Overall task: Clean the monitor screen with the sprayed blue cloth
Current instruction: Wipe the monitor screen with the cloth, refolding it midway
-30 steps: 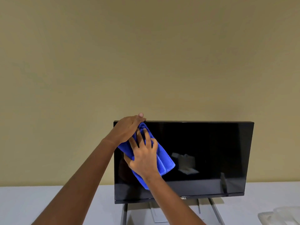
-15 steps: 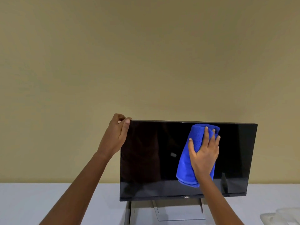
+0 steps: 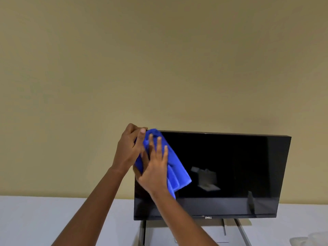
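Right hand nearest: palm flat, fingers spread, pressing blue cloth against upper-left of monitor screen. Not gripping, just pinning cloth flat to glass. Cloth folded, hanging diagonally, lower corner trailing toward screen centre.

Left hand just behind: curled round top-left corner of monitor, thumb on front edge touching cloth, bracing the panel. Closed on the bezel, nothing else held.

Monitor upright on stand, on white table; plain wall behind. Pale blurred object at bottom right, unidentifiable.

For a good pass, probably: light even pressure, whole palm on cloth. Long overlapping horizontal strokes, top row first, working down. Brace kept on corner to stop tilt or stand wobble. Fingertips off bare glass, else fresh smudges. Lower band and right edge likely still to cover.
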Demonstrator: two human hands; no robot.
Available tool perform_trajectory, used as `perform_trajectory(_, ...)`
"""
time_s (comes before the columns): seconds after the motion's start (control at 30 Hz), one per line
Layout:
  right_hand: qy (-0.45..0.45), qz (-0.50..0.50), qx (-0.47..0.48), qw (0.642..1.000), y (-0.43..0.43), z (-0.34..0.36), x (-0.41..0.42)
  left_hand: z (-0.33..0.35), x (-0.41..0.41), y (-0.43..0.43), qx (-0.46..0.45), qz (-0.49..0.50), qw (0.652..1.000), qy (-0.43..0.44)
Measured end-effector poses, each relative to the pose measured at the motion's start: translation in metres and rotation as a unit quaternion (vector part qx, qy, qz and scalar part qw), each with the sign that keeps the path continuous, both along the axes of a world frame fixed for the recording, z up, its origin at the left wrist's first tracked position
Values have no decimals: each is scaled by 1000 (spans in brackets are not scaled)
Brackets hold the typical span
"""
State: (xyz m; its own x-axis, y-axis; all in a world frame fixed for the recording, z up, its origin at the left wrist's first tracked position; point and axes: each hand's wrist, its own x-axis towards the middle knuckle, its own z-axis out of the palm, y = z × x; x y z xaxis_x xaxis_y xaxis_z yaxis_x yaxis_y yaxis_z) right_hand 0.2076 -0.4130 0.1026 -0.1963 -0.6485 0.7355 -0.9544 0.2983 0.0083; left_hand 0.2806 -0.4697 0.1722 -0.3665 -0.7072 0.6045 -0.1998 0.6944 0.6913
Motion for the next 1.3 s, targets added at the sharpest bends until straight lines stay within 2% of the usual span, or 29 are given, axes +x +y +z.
perform_trajectory(0.13,126,62,58,988,5,-22,-10,-2,5,-2,-30,-21,999,-2)
perform_trajectory(0.27,297,115,117,941,33,-29,-57,-4,7,-2,-52,-32,998,2)
perform_trajectory(0.37,268,71,48,960,41,-5,-87,-4,4,-1,-43,-31,998,21)
perform_trajectory(0.5,109,-37,-45,992,32,37,-93,-7,2,-3,-25,-26,999,38)
perform_trajectory(0.57,46,-39,-69,996,24,44,-81,-9,1,-3,-19,-23,999,43)
perform_trajectory(0.63,39,-33,-75,996,18,36,-72,-9,1,-2,-21,-24,998,46)
perform_trajectory(0.73,69,-23,-54,996,17,15,-65,-10,0,-2,-25,-24,998,50)
perform_trajectory(0.9,173,27,31,984,26,-31,-59,-12,-6,-3,-26,-1,998,65)
perform_trajectory(1.0,233,60,103,965,38,-67,-60,-16,-10,-2,-23,15,996,82)
perform_trajectory(1.13,319,108,200,920,61,-112,-65,-19,-12,-1,-18,11,994,108)
perform_trajectory(1.3,368,149,187,898,65,-105,-72,-18,-11,-1,-18,2,994,108)
